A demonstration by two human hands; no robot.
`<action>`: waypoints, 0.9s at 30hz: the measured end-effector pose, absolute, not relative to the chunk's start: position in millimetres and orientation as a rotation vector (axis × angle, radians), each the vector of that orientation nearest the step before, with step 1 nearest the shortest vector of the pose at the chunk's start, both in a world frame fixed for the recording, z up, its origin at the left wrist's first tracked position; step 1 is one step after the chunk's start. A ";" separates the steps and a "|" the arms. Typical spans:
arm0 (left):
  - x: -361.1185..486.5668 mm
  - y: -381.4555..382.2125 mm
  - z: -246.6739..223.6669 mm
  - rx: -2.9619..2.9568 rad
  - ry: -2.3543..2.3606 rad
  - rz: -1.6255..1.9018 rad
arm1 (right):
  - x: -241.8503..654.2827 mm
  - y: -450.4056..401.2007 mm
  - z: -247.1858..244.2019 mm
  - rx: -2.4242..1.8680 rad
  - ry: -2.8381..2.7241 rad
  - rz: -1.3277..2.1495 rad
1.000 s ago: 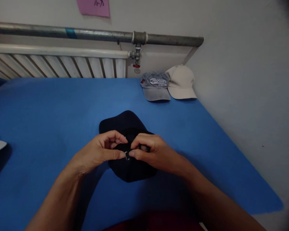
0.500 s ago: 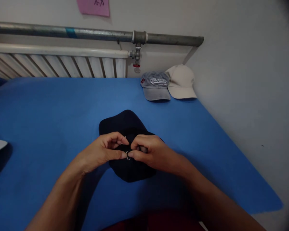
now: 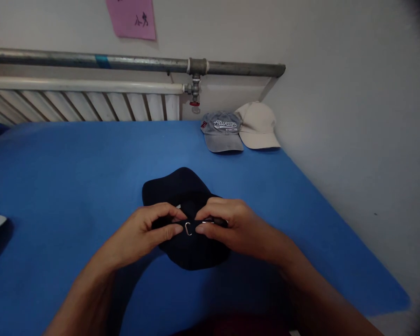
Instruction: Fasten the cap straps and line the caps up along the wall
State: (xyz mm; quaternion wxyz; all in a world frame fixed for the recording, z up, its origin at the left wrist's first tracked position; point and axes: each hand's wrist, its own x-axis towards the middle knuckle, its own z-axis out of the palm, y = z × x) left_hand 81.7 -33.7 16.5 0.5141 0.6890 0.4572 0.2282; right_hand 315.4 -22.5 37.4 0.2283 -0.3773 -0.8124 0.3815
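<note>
The left hand (image 3: 140,235) and right hand (image 3: 236,228) pinch the dark cap (image 3: 198,252) at its metal buckle's (image 3: 186,227) nine and three o'clock; a gray cap (image 3: 222,131) sits toward one.

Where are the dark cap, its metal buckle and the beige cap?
Dark cap (image 3: 195,252), head view: on its crown.
Metal buckle (image 3: 186,228), head view: its left edge.
Beige cap (image 3: 257,120), head view: on its crown.

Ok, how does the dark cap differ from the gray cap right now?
The dark cap is pinched by the left hand and right hand; the gray cap sits untouched, farther back.
The dark cap's brim points away from the person; the gray cap's faces them.
The dark cap shows a metal buckle; the gray cap shows white lettering.
Both are brimmed.
</note>
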 end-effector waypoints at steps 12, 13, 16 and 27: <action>89.5 -41.7 23.9 1.683 1.019 0.390 | 314.1 -20.2 41.2 -1.051 -2.033 1.474; 89.8 -41.4 23.4 1.693 1.011 0.384 | 315.6 -19.7 41.7 -1.043 -2.050 1.488; 87.1 -39.0 21.1 1.679 0.972 0.393 | 320.5 -18.1 44.4 -1.027 -2.113 1.496; 87.2 -41.0 25.2 1.802 0.975 0.417 | 316.1 -20.2 38.6 -0.984 -2.000 1.612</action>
